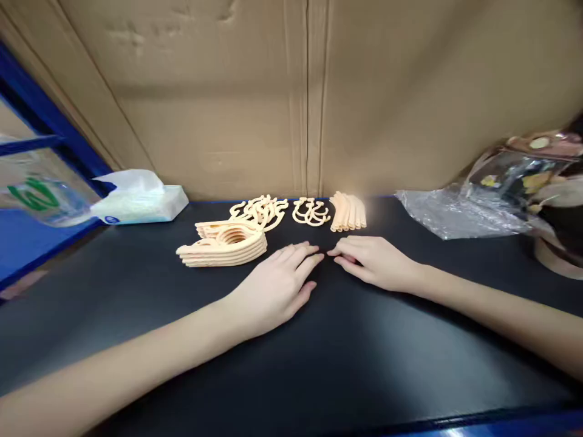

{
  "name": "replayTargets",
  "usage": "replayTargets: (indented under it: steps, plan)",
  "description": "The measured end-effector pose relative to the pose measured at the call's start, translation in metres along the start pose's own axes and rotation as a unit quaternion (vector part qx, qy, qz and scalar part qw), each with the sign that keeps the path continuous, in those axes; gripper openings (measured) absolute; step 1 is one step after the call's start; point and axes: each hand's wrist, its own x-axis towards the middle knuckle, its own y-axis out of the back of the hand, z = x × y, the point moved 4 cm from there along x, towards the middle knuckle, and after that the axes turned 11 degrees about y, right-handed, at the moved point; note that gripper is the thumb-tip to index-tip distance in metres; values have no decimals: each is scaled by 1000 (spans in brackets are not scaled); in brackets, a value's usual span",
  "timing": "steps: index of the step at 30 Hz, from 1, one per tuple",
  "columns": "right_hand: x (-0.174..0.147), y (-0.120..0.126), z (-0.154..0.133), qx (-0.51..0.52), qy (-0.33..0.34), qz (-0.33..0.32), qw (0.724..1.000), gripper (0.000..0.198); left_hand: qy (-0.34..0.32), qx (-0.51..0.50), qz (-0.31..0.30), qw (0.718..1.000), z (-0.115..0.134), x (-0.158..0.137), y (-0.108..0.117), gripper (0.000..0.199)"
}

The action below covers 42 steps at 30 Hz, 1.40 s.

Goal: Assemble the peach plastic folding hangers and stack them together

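My left hand (282,285) rests palm down on the dark table with its fingers stretched out and nothing in them. Across a small gap, my right hand (371,261) lies on the tabletop, fingers loosely bent and apart, also holding nothing. Just beyond my left hand sits a stack of cream plastic pieces (228,254) with rounded openings, resembling hanger arms. Behind it is a heap of curved cream hooks (262,209). A smaller group of cream hooks (312,212) lies past my fingertips. Several short cream tubes (348,212) lie side by side beyond my right hand.
A tissue pack (146,200) stands at the back left, near a clear plastic bottle (50,200) and a blue frame (82,155). Clear plastic bags (464,209) lie at the back right. Brown cardboard (218,109) walls off the rear of the black table (319,376).
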Motion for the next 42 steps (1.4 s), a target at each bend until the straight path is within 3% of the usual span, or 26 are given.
replayTargets:
  steps: [3, 7, 11, 15, 18, 24, 26, 33, 42]
  plan:
    - [0, -1, 1, 9, -6, -3, 1000, 15, -33, 7, -7, 999, -8, -6, 37, 54]
    - [0, -2, 4, 25, -19, -1, 999, 17, 14, 6, 13, 1000, -57, -15, 71, 88]
    - [0, -3, 7, 31, -32, 1, 999, 17, 110, 68, -34, 991, -127, -26, 67, 112]
    - [-1, -3, 9, 37, -40, 0, 999, 18, 163, 5, -71, 984, -168, -35, 48, 118]
    - [-2, -4, 10, 37, -38, 0, 999, 19, 191, -35, -101, 976, -174, -39, 39, 118]
    - [-4, -5, 12, 37, -38, -2, 999, 19, 274, -74, -172, 943, -162, -42, 38, 93]
    - [-4, -5, 13, 36, -38, -2, 999, 20, 287, -81, -186, 936, -158, -41, 40, 92]
    - [-4, -5, 14, 36, -36, -3, 999, 20, 300, -90, -209, 927, -159, -35, 39, 93]
    - [-5, -6, 16, 36, -35, -7, 999, 21, 301, -62, -207, 929, -178, -36, 33, 97]
